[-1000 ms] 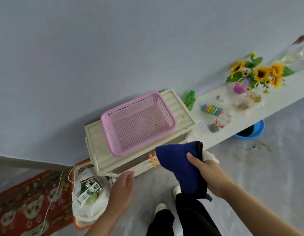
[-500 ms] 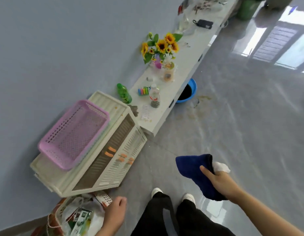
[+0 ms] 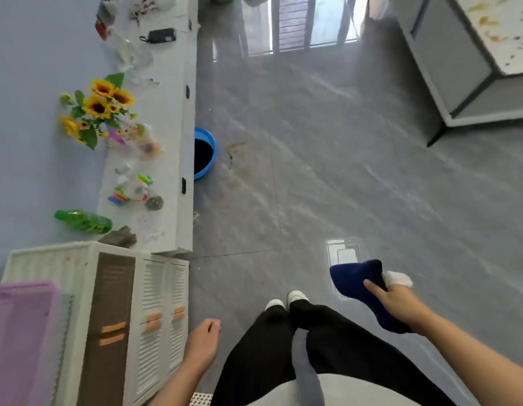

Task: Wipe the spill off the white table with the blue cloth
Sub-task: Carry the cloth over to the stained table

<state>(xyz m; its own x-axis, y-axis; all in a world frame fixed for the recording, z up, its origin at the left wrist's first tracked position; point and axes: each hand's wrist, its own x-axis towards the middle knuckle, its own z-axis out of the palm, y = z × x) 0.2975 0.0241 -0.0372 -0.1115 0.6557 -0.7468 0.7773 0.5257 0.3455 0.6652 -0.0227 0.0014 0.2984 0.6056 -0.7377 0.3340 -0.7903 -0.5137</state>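
1. While the person stands on the grey floor (image 3: 357, 159), the head view shows the right hand (image 3: 398, 306) out over the floor at the lower right, fingers and thumb curled round the folded blue cloth (image 3: 354, 278), with a bit of white material (image 3: 399, 279) poking out beside it.
2. The left hand (image 3: 203, 339) hangs at the lower middle, fingers loosely curled and holding nothing, just beside the front of a cream louvred cabinet (image 3: 155, 317).
3. A pink basket (image 3: 20, 332) sits on the cabinet top at the lower left corner of the view.
4. The white table (image 3: 500, 30) with orange-brown spill marks on its top stands at the upper right, well apart from the cloth.
5. Along the blue wall on the left runs a long white bench (image 3: 172, 118). Near its end by the cabinet lie a green bottle (image 3: 84, 221) on its side and a grey glove (image 3: 119, 237); farther along stand sunflowers (image 3: 99, 106), and near the far end lies a black device (image 3: 160, 35).
6. A blue basin (image 3: 209, 153) rests on the floor, partly under the bench's front edge.
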